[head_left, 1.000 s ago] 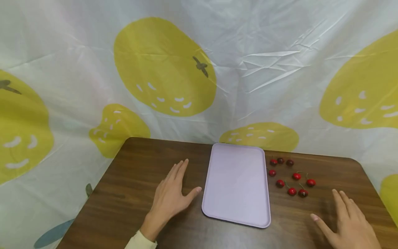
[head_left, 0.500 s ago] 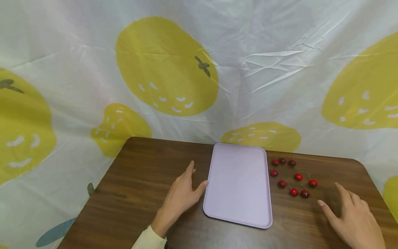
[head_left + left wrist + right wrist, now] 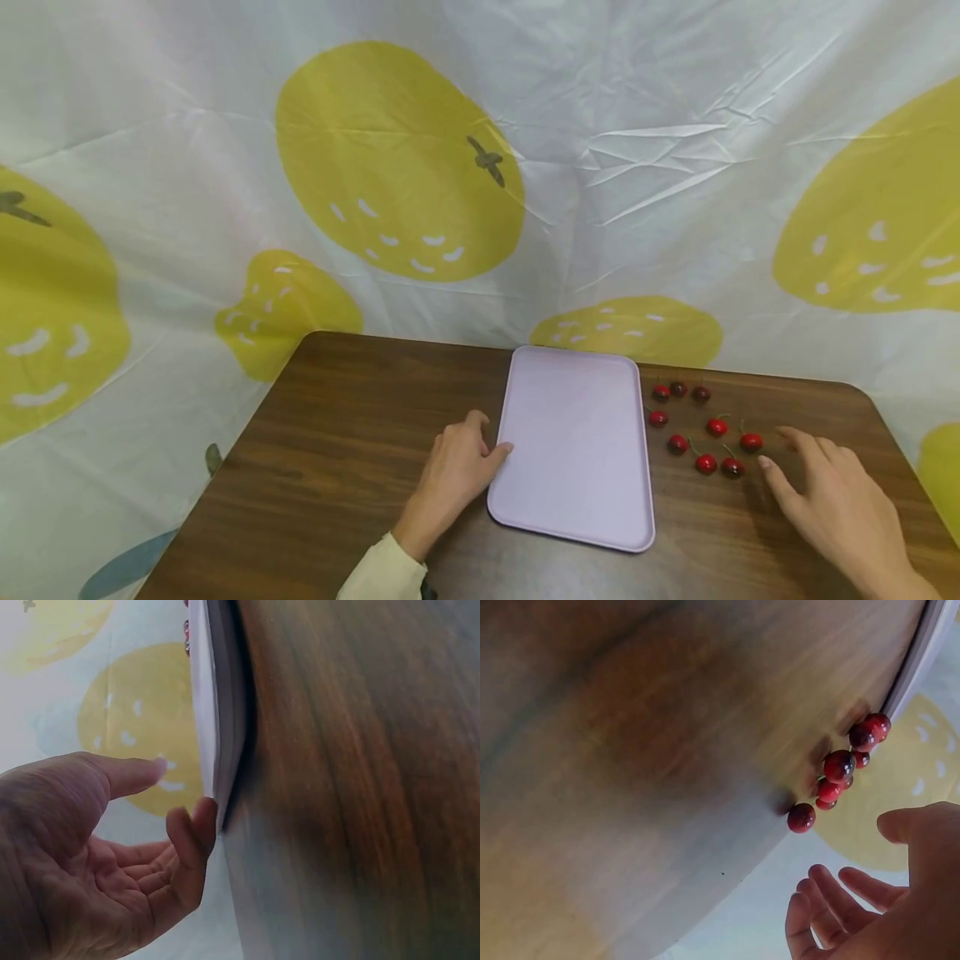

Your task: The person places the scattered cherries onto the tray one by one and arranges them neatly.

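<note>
Soft, rather dim light fills the head view, with bright glints on the creased curtain point(image 3: 645, 92) and a pale sheen on the counter point(image 3: 517, 571). Both wrist views look hazy and soft; dark shadows lie beside the cherries point(image 3: 838, 766).

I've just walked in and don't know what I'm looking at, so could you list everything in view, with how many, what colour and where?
Table: one, dark brown wood grain, in front of the person
Tray: one, pale lilac, lying on the table near its far edge
Cherries: nine, bright to dark red, on the table to the right of the tray
Cloth: apparently one, white with a yellow fruit print, hanging behind the table
Sleeve: one, cream, at the left wrist
Dark item: one, black, at the cuff, too little showing to name
Left hand: one, bare, at the tray's left edge
Right hand: one, bare, to the right of the cherries
</note>
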Demonstrator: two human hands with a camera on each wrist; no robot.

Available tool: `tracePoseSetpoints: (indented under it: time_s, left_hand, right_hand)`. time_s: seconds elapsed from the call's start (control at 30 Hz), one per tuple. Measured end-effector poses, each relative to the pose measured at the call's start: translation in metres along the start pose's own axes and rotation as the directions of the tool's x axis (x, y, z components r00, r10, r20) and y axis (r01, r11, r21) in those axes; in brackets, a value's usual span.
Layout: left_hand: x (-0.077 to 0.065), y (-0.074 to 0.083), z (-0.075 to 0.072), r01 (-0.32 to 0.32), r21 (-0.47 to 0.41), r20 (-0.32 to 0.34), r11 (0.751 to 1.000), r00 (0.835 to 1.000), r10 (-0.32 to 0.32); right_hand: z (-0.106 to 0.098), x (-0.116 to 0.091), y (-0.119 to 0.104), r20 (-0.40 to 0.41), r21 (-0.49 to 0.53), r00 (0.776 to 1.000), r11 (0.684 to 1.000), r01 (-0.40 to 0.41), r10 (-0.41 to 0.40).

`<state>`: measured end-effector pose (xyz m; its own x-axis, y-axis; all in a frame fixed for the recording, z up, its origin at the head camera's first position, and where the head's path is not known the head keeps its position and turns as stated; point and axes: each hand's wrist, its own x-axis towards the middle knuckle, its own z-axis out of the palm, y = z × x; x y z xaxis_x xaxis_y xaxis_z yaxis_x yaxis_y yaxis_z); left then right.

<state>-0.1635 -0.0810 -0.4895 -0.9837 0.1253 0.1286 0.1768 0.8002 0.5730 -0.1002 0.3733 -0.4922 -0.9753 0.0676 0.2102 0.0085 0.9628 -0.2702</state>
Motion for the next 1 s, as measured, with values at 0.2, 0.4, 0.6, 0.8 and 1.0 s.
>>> tracePoseSetpoints:
  time_s: [0.2, 0.4, 0.6, 0.8, 1.0]
  left_hand:
    - [0.004, 0.002, 0.007, 0.011, 0.043, 0.007, 0.999, 1.0, -0.012]
    - [0.006, 0.002, 0.012, 0.024, 0.034, 0.045, 0.999, 0.999, -0.025]
    - [0.004, 0.001, 0.015, 0.017, 0.028, 0.057, 0.999, 0.998, -0.019]
    - [0.004, 0.001, 0.016, 0.0, 0.036, 0.05, 0.999, 0.999, -0.002]
    - [0.004, 0.002, 0.015, 0.011, 0.03, 0.061, 0.999, 0.998, -0.013]
  right_hand:
    - [0.003, 0.009, 0.001, -0.002, -0.004, 1.0, 1.0, 0.017, -0.017]
    - [0.008, 0.016, 0.01, 0.016, -0.002, 0.998, 0.999, 0.053, -0.053]
    - [0.016, 0.019, 0.019, -0.045, -0.002, 0.989, 0.99, 0.14, -0.14]
    - [0.021, 0.027, 0.018, -0.085, -0.024, 0.971, 0.975, 0.221, -0.222]
    - [0.022, 0.032, 0.014, -0.093, -0.043, 0.961, 0.965, 0.259, -0.262]
